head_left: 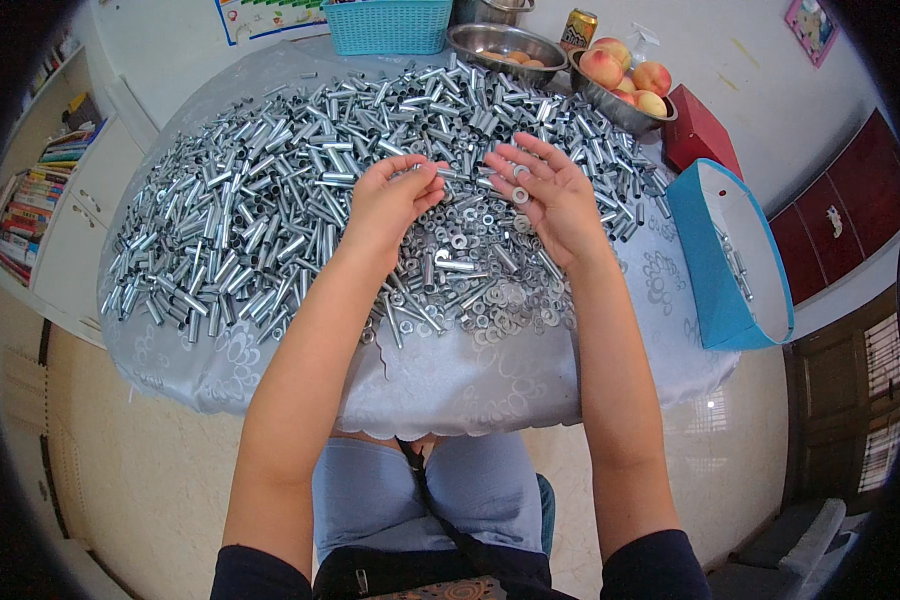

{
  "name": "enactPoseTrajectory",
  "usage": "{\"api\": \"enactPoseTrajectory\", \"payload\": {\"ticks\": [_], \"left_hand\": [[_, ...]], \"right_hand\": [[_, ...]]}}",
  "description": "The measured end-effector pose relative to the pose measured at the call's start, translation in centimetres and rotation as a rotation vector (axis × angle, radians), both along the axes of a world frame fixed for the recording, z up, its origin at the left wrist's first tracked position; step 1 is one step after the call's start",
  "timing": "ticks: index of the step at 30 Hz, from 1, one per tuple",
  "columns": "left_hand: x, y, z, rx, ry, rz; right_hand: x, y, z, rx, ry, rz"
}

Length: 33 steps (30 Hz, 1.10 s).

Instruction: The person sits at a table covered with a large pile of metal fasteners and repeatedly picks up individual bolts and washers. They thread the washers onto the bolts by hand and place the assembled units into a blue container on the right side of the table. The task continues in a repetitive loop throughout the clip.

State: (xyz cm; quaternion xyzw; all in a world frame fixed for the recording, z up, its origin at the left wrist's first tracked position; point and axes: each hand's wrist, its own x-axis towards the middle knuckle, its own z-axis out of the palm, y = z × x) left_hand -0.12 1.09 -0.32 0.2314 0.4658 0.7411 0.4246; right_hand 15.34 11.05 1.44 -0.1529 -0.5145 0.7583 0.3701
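At the far left, shelves of books [32, 205] bend along the rim and are partly cut off. The round table [450, 385], under a pale patterned cloth, carries a wide heap of short metal tubes [260, 215] that spreads from its left edge across to the right. Nearer the person, between the forearms, the heap gives way to a patch of small flat washers [490, 300] mixed with a few tubes.

The left hand [390, 205] is raised over the heap with its fingers curled inward; the grip is nearly closed, thumb meeting fingertips on a small metal piece [418, 168], mostly hidden by the fingers, so I cannot tell its kind. Just to the right, the right hand [550, 195] is palm up with fingers spread, its grip wide open, and one washer [521, 196] lies loose on the palm.

Along the far edge stand a teal plastic basket [388, 26], cut off at the top, a steel bowl [505, 44] whose contents are hard to make out, a drink can [578, 28], and a metal dish of peaches [625, 75]. Right of that lies a red box [702, 135], then an open blue box [725, 260] with a few tubes inside.
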Motion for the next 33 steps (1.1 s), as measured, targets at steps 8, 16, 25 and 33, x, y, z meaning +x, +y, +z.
{"api": "enactPoseTrajectory", "payload": {"ticks": [8,16,25,33], "left_hand": [[0.1,0.0,0.1,-0.010,-0.016,-0.010],[0.6,-0.3,0.4,0.021,-0.188,-0.130],[0.8,-0.3,0.4,0.037,-0.251,-0.152],[1.0,-0.4,0.6,0.031,-0.259,-0.161]], "right_hand": [[0.0,-0.5,0.5,0.107,-0.021,-0.005],[-0.8,-1.1,-0.1,0.124,-0.064,0.036],[-0.8,-1.4,0.1,0.052,0.021,0.161],[-0.6,-1.2,0.0,0.004,0.082,0.249]]}}
